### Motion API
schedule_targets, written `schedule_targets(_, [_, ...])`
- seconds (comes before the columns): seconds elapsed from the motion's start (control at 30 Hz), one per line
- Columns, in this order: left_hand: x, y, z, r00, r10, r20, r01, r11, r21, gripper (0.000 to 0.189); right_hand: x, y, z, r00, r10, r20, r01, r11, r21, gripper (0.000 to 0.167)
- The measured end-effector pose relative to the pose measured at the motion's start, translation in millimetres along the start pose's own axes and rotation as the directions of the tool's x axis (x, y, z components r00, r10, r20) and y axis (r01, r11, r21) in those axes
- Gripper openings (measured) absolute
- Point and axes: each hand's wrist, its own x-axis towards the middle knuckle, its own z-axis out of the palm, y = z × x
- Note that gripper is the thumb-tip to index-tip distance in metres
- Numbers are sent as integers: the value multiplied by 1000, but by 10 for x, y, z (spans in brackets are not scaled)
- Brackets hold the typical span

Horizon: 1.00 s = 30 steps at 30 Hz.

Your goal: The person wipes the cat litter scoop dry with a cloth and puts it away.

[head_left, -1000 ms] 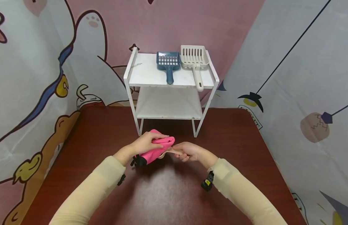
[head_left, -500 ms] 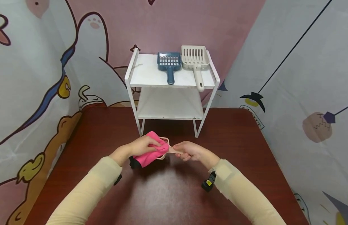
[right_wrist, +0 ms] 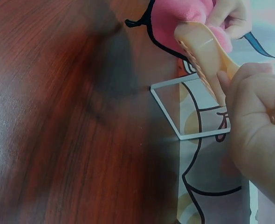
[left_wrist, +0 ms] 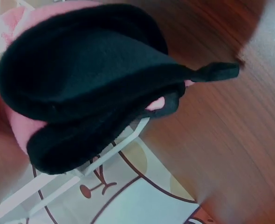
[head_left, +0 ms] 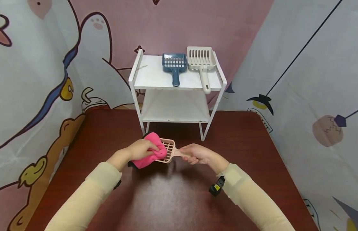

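Observation:
My right hand (head_left: 197, 154) grips the handle of a peach slotted litter scoop (head_left: 169, 149), whose head points left. Folded pink cloth with black edging (head_left: 144, 161) is pinched in my left hand (head_left: 139, 149) and wraps the far-left end of the scoop's head. In the left wrist view the black trim (left_wrist: 81, 65) of the cloth fills much of the picture, a short black tab sticking out. Seen from the right wrist, the scoop (right_wrist: 207, 51) is held up edge-on above the table, with the pink cloth (right_wrist: 168, 23) against its tip.
A white two-tier rack (head_left: 174, 117) stands at the back of the dark red-brown table (head_left: 236, 179). On its upper shelf lie a blue slotted scoop (head_left: 175, 65) and a larger off-white one (head_left: 202, 61). Cartoon-printed curtains (head_left: 219, 22) surround the table.
My left hand has slid the cloth leftward along the scoop from near its handle to its far end, uncovering much of the slotted head. My right hand keeps its grip, nearly still.

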Motion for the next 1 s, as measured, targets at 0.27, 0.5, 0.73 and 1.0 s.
schedule_targets(0.27, [-188, -240, -93, 987, -98, -131, 87, 992, -88, 21, -67, 8, -109, 998, -9, -61, 7, 999, -37, 21])
schedule_targets(0.5, [-353, -441, -225, 917, -262, -300, 185, 947, -262, 28, -86, 42, -155, 998, 10, -60, -12, 999, -42, 21])
schedule_targets(0.73, [-218, -224, -315, 905, -244, -348, 105, 922, -373, 30, -46, 49, -77, 995, 39, -88, -49, 992, -115, 27])
schedule_targets(1.0, [135, 105, -49, 969, -30, -244, -52, 945, -322, 21, 51, 24, 74, 996, 32, -80, -44, 986, -160, 21])
